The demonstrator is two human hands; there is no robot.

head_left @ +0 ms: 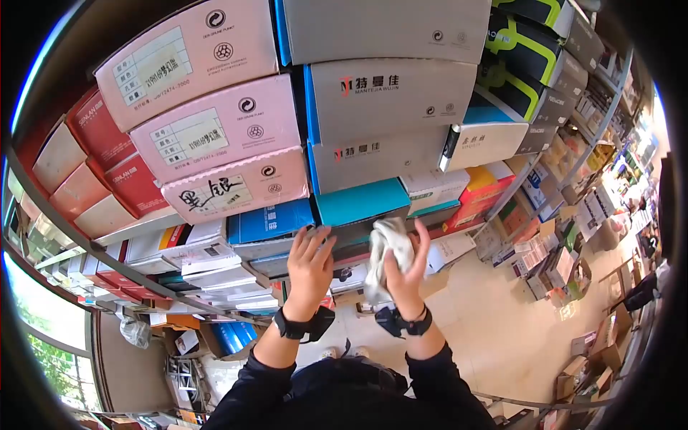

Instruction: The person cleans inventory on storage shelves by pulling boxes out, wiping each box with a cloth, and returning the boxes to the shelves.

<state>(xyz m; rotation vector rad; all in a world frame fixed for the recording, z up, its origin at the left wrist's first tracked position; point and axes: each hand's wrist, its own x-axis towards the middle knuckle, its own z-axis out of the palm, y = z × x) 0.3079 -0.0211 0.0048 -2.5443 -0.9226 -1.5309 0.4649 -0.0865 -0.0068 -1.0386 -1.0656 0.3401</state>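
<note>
My left hand (309,266) is raised in front of the shelf, fingers apart and nothing in it, close to a blue box (269,221). A crumpled whitish cloth (389,251) is in my right hand (408,269), between the thumb and fingers, and part of it hangs down toward the wrist. Just beyond the cloth lies a teal box (364,203) on the shelf. Grey boxes (387,100) are stacked above it, and pink boxes (215,136) stand to their left.
Red boxes (132,183) fill the far left of the shelf. A metal shelf post (602,118) rises at the right, with loose cartons (566,269) on the floor past it. Open cartons (233,335) sit low at the left, near a window (50,337).
</note>
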